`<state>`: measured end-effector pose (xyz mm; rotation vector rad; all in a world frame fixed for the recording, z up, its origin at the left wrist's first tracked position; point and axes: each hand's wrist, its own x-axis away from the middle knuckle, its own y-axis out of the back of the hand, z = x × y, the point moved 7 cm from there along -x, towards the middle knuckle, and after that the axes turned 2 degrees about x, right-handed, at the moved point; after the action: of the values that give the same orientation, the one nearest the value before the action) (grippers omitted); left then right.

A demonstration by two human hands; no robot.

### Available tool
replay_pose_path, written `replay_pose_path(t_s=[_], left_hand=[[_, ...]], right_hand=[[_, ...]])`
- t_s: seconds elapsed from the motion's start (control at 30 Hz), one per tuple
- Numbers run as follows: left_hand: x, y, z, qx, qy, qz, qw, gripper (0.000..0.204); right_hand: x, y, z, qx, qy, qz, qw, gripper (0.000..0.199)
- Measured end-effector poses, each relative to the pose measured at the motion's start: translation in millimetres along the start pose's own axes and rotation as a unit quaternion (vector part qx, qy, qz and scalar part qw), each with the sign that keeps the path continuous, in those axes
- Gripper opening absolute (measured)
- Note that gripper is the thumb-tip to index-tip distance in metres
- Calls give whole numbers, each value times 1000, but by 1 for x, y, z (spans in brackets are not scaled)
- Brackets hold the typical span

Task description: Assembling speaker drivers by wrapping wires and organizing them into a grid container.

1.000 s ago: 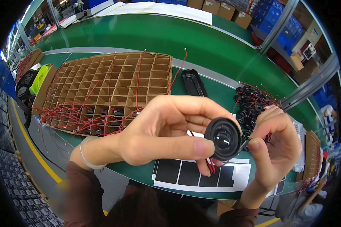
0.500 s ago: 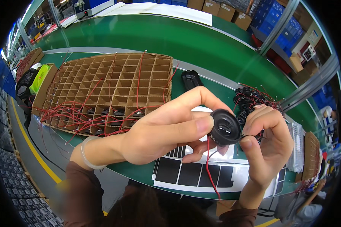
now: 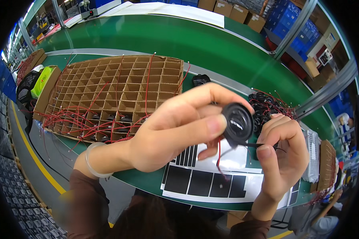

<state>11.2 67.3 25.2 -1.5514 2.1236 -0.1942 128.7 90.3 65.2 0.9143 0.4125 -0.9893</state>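
Fingers of the left hand are clamped on the rim of a small round black speaker, while the right hand has a thin black strip pinched between thumb and fingertip. Speaker's up in the air over a white sheet on the near side of the table, right of the cardboard divider box. Looks to me like the step in hand is working that strip at the speaker's edge; can't tell if it's going on or coming off. I'd say the next move calls for a steady left grip and light, even tension on the right. Versus half a second ago, the speaker's shiny domed face is turned more into view, it sits slightly farther out, more strip shows between the hands, and less of the red wire dangles below.
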Motion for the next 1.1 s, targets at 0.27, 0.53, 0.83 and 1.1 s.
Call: replay_pose_path(t_s=[0.27,0.53,0.83,1.1], left_hand=[[3,-9,6,70,58,48,995,49],[4,-9,17,128,82,74,986,46],[3,7,5,-67,26,-41,997,33],[6,-2,-1,-157,-51,-10,986,47]], right_hand=[[0,0,-1,-18,-23,22,999,17],[-3,-4,3,-43,37,54,997,18],[1,-11,-11,-60,-11,8,998,15],[8,-11,8,68,60,-42,995,21]])
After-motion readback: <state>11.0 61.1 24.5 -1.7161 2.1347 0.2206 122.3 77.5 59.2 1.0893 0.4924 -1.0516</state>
